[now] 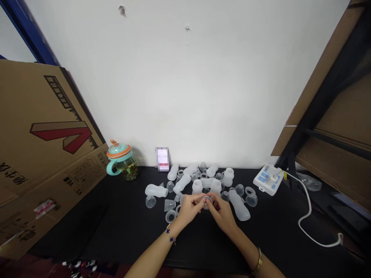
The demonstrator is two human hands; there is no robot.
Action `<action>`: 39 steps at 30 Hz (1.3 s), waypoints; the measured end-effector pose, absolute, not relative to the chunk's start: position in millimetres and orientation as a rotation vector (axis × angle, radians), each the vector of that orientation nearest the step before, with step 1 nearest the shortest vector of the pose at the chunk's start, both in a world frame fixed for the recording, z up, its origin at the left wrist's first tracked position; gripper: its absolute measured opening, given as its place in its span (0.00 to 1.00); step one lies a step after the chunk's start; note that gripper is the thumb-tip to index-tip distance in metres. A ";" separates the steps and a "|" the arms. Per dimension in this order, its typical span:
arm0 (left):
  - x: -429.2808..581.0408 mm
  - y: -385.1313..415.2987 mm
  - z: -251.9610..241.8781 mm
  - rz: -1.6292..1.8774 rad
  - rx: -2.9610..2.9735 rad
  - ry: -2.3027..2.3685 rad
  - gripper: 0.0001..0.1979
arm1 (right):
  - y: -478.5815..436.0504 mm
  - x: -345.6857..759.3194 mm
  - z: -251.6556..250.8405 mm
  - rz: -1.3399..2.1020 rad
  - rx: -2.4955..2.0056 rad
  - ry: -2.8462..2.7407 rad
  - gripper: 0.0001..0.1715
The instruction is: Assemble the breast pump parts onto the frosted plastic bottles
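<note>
My left hand (189, 209) and my right hand (222, 212) meet over the black table (130, 231), fingers pinched together on a small clear plastic ring part (206, 200). Just behind them lies a heap of translucent white bottles (197, 186) and clear caps and rings (150, 201). One long bottle (239, 205) lies right of my right hand. A clear ring (170, 216) rests beside my left wrist.
A large cardboard box (43, 154) leans at the left. A teal and orange cup with a handle (121, 160) stands by the wall. A white power strip (268, 179) with a cable (307, 216) lies at the right, under a dark shelf frame (319, 112).
</note>
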State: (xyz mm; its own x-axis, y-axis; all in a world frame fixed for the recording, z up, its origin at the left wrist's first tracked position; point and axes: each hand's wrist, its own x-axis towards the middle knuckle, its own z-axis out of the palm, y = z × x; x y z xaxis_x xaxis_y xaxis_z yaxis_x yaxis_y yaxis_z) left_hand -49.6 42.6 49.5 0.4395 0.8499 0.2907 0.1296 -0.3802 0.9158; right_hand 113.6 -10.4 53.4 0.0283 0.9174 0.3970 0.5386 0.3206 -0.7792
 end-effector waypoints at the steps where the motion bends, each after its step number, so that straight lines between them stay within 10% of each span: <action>1: -49.7 42.7 49.8 1.009 1.799 0.842 0.21 | -10.5 113.3 53.5 0.502 -1.341 -1.639 0.16; 39: -48.7 44.1 49.8 1.007 1.625 0.789 0.22 | -12.0 112.8 55.2 0.502 -1.341 -1.630 0.16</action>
